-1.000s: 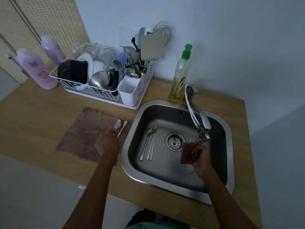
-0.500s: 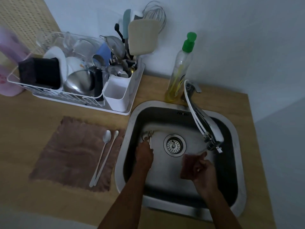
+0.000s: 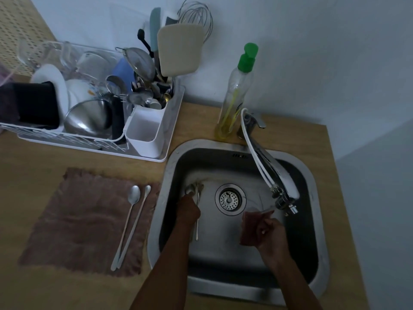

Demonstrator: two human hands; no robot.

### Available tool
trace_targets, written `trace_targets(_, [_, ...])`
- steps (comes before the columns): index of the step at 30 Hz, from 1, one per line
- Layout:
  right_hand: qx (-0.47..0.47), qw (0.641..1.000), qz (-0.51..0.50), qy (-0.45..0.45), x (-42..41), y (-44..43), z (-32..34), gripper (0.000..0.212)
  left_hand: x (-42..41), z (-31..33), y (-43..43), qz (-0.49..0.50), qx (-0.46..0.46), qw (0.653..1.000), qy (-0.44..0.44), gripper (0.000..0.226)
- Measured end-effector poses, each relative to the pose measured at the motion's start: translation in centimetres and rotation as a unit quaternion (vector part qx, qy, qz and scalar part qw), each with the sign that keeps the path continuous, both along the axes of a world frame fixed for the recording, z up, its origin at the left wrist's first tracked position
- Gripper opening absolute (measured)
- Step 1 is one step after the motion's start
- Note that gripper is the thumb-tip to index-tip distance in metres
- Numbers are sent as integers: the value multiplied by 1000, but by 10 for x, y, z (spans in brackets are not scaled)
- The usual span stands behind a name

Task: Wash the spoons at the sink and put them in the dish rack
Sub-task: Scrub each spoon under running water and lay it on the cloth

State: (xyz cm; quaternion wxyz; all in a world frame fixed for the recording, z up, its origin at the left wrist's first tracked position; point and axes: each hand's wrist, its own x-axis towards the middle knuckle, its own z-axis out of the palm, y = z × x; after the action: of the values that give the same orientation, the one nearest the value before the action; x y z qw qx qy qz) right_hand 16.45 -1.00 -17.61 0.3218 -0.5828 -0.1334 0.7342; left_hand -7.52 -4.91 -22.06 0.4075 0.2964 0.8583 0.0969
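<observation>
Wooden counter (image 3: 38, 173) carries a steel sink (image 3: 166, 175) at the right. Two spoons (image 3: 190, 189) lie side by side on the sink floor, just left of the drain (image 3: 230, 199), bowls toward the far wall. The left hand (image 3: 188, 211) rests over their necks. Its fingers are hidden beneath it, so whether they pinch a spoon cannot be told. The right hand (image 3: 270, 236) is curled round a brown sponge (image 3: 251, 227), held near the tap (image 3: 273, 173) nozzle, right of the drain. Two long spoons (image 3: 133, 194) lie on a brown cloth (image 3: 78, 220) left of the sink. A white dish rack (image 3: 173, 126) stands at the far left, loaded with dishes. A soap bottle (image 3: 237, 92) stands behind the sink.
</observation>
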Motion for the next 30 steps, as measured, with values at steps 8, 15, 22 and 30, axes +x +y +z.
trace_targets(8, [-25, 999, -19, 31, -6, 11, 16, 24, 2, 42, -7, -117, -53, 981, -146, 31])
trace_targets(15, [-20, 998, -9, 64, -13, 9, 24, 23, 61, 86, -29, -78, 8, 944, -319, 6])
trace_targets(22, [-18, 992, 56, 114, -20, 21, 32, 50, 97, 99, -40, -107, 41, 972, -205, 18])
trace_targets(30, [188, 943, 206, -180, -34, 11, 38, 34, 131, 109, -51, -8, 127, 981, -148, 32])
